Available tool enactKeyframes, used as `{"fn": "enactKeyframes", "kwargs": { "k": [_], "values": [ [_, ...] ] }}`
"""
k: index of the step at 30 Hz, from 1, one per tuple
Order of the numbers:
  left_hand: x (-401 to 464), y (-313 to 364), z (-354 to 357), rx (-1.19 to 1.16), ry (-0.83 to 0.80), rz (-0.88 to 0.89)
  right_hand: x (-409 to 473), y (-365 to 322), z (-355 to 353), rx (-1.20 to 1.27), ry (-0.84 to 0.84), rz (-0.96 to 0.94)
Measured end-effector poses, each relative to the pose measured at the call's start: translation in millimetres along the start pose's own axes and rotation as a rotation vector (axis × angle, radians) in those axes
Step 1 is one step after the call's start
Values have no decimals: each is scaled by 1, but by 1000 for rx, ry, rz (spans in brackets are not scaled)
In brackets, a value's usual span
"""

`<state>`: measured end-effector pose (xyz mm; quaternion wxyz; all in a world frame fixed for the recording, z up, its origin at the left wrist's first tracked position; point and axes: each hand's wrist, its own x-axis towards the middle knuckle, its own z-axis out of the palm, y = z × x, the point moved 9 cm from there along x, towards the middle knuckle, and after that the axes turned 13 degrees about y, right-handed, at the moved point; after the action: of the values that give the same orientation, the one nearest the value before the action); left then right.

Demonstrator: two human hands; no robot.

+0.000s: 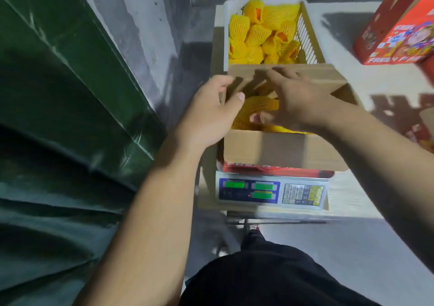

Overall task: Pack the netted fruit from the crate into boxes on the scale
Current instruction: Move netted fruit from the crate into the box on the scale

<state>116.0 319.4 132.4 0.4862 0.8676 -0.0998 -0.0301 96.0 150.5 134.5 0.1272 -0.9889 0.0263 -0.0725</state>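
Observation:
An open cardboard box (281, 150) sits on the electronic scale (272, 191). Yellow netted fruit (259, 106) lie inside it. My left hand (211, 115) grips the box's left wall, with the thumb inside the rim beside the fruit. My right hand (298, 99) is spread over the fruit in the box; its fingers reach toward the far flap and its thumb touches a net. Behind the box stands a white crate (307, 40) with several more netted fruit (258, 33). Most of the box's inside is hidden by my hands.
A red printed gift box (397, 30) stands at the back right on the pale table (366, 89). A dark green tarp (58, 94) fills the left side, next to a grey wall. My dark trousers show at the bottom.

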Motion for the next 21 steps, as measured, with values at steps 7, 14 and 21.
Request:
{"fn": "enactKeyframes", "kwargs": {
  "k": [7, 14, 21],
  "values": [
    [-36, 8, 3, 287, -35, 171, -34, -38, -9, 109, 137, -84],
    [-53, 16, -6, 322, 10, 268, -54, -56, -20, 92, 184, -106],
    [-64, 19, -14, 306, 69, 310, -68, -62, -23, 100, 192, -98]
  ]
}}
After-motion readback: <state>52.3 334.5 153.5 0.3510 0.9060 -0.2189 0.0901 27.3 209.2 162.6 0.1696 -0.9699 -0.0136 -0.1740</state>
